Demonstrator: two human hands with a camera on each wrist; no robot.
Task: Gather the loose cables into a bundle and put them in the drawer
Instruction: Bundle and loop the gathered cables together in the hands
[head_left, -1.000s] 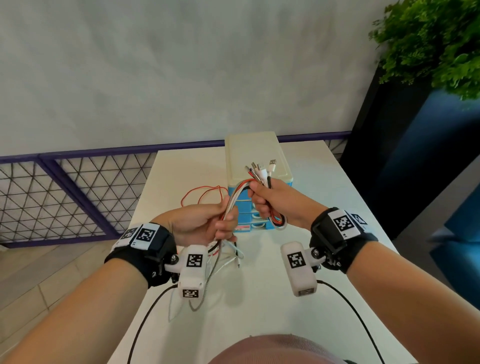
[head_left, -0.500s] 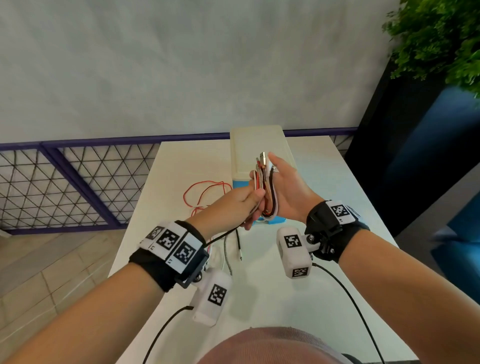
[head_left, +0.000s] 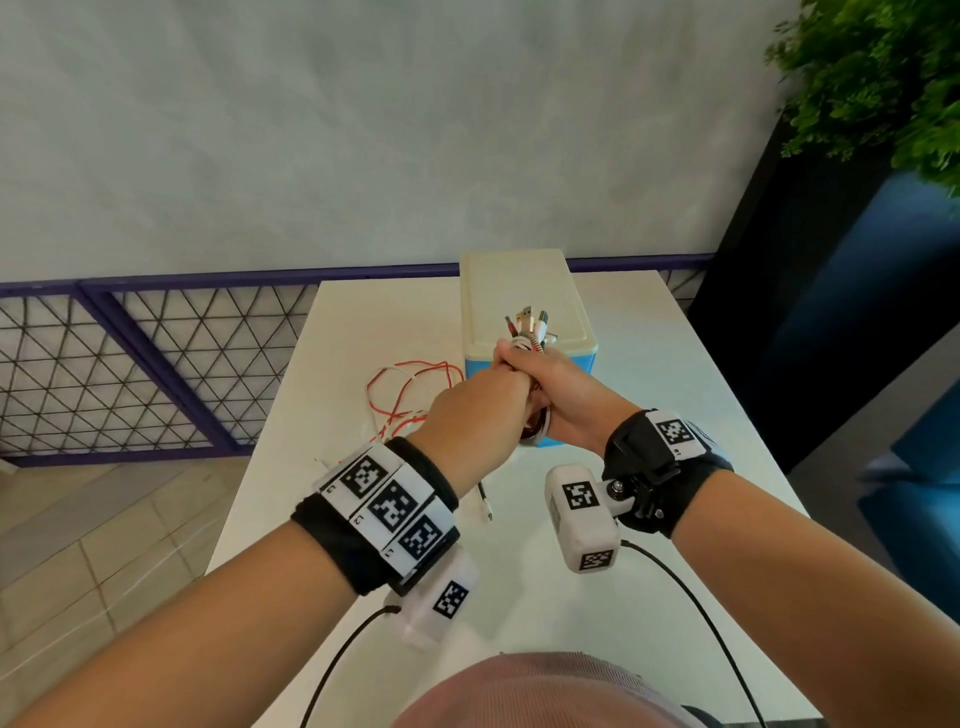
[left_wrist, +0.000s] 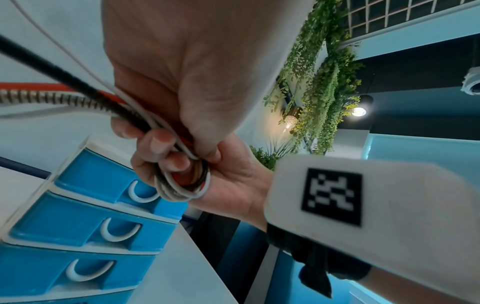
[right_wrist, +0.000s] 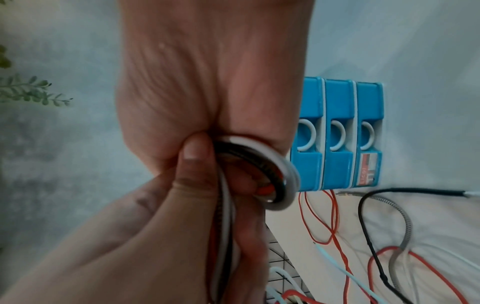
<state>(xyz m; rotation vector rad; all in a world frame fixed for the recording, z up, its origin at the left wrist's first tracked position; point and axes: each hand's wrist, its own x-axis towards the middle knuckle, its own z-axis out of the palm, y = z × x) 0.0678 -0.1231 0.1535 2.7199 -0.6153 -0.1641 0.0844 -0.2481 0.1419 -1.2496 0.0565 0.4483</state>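
Note:
Both hands meet in front of the blue drawer unit (head_left: 524, 291), around one cable bundle. My right hand (head_left: 561, 395) grips the looped bundle; plug ends (head_left: 530, 325) stick up above its fist and the loop (head_left: 535, 434) hangs below. My left hand (head_left: 478, 410) grips the trailing strands against it. In the left wrist view, fingers curl round the red, black, white and braided cables (left_wrist: 182, 181). The right wrist view shows the coil (right_wrist: 272, 181) beside three shut blue drawers (right_wrist: 337, 135). Loose lengths of red cable (head_left: 405, 395) trail on the white table (head_left: 571, 571).
A purple-framed mesh railing (head_left: 156, 364) runs left of the table and behind it. A dark planter with green foliage (head_left: 883, 78) stands at the right. A loose plug end (head_left: 485, 506) lies on the table under my left wrist.
My left hand has swung across from the near left to meet my right hand, bringing trailing cable round the bundle. My right hand closed again on the bundle after opening flat.

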